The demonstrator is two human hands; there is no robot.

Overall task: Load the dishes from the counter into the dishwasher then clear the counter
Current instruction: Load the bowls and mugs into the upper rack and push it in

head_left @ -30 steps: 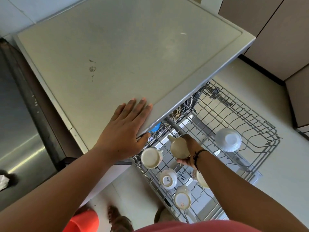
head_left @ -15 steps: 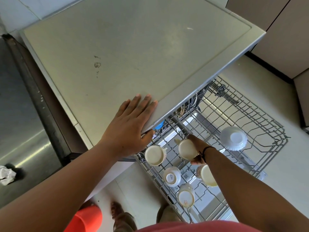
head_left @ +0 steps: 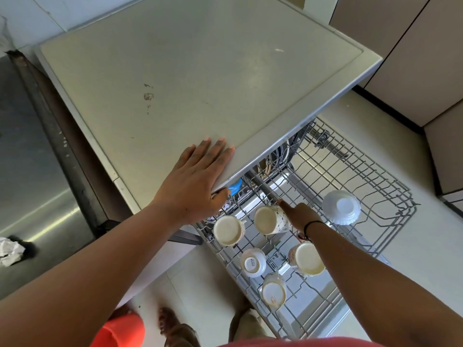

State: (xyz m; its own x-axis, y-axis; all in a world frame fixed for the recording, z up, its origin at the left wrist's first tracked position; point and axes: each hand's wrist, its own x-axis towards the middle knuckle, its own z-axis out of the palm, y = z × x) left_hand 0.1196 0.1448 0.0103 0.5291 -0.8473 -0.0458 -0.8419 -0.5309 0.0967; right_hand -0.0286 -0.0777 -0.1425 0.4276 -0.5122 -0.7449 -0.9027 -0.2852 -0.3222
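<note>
Down in the pulled-out dishwasher rack (head_left: pixel 370 176), the patterned mug (head_left: pixel 271 219) sits upside down among the wires, its pale base facing up. The right hand (head_left: pixel 299 215) is against the mug's right side, one of its fingers (head_left: pixel 284 205) stretched along the far edge; whether it actually grips the mug or only touches it I cannot tell. Just left of that mug stands another upturned mug (head_left: pixel 228 230), and nearer lie a small cup marked SISTA (head_left: pixel 252 262), a wide cream cup (head_left: pixel 307 258) partly under the right forearm, and one more cup (head_left: pixel 273 289) at the near edge. A white scalloped bowl (head_left: pixel 341 207) sits face down to the right, apart from the mugs. Above the rack, the left hand (head_left: pixel 193 182) lies flat and spread on the bench (head_left: pixel 200 58), fingers straight, thumb hooked over the front edge, holding nothing. A crumpled white paper (head_left: pixel 10 250) rests on the steel surface (head_left: pixel 30 186) at far left.
</note>
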